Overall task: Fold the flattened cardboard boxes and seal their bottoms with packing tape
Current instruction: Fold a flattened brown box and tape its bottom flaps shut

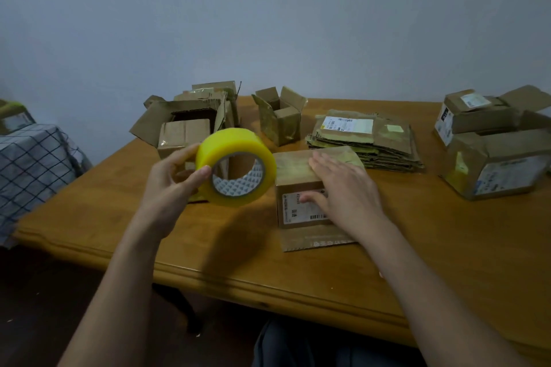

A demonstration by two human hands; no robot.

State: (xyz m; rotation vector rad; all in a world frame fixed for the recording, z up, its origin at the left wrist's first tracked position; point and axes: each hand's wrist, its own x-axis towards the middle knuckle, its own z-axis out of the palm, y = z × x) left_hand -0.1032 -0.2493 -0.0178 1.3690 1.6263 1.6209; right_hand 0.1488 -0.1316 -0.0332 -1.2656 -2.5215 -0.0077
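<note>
My left hand [170, 180] grips a fat roll of yellow packing tape [237, 167], lifted above the table just left of a small folded cardboard box [295, 171]. That box stands bottom-up at the table's middle, with a printed label on its near side. My right hand [343, 188] lies flat on the box's top, fingers straight, thumb down on the near side. A stack of flattened cardboard boxes [366, 140] lies behind the box to the right.
The wooden table [298, 271] carries folded open boxes at the back left [182, 125], one at the back middle [280, 119], and larger boxes at the right edge [492, 155]. A checked cloth [32, 164] covers furniture to the left.
</note>
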